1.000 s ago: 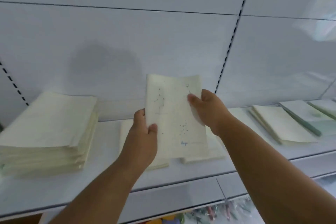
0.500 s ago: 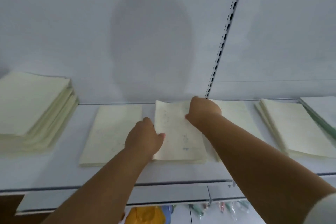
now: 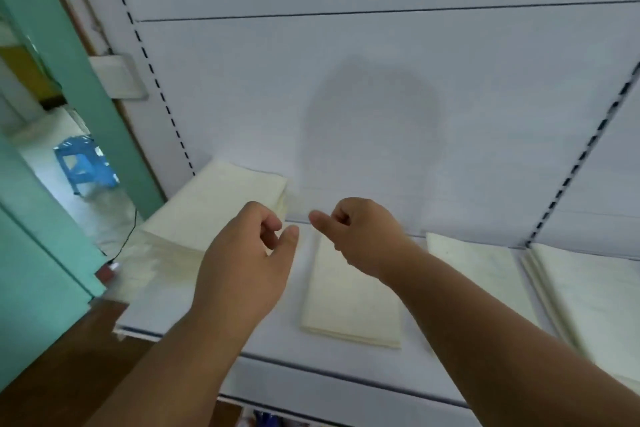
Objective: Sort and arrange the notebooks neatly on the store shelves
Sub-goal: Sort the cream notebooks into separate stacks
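Now both hands hover above the white shelf [image 3: 263, 345], empty. The left hand [image 3: 247, 263] has its fingers loosely curled with the thumb out toward the middle pile of notebooks [image 3: 349, 305]; the right hand [image 3: 360, 236] is likewise loosely curled above the far end of that pile, holding nothing and, as far as can be seen, not touching it. That middle pile lies flat, its long side running from the shelf's front lip back toward the rear panel, squared to the edge, which is probably why it sits there: cover up, easy to see and to add to. Left of it, a much taller stack [image 3: 207, 215] rests near the shelf's end, turned somewhat off square, its long side angled back and to the right. Right of the middle pile lies another flat notebook [image 3: 474, 263], and beyond that a further pile [image 3: 588, 291], both aligned the same way. Judging by the hands' position, the tall stack is the likely source for the next notebook to sort.
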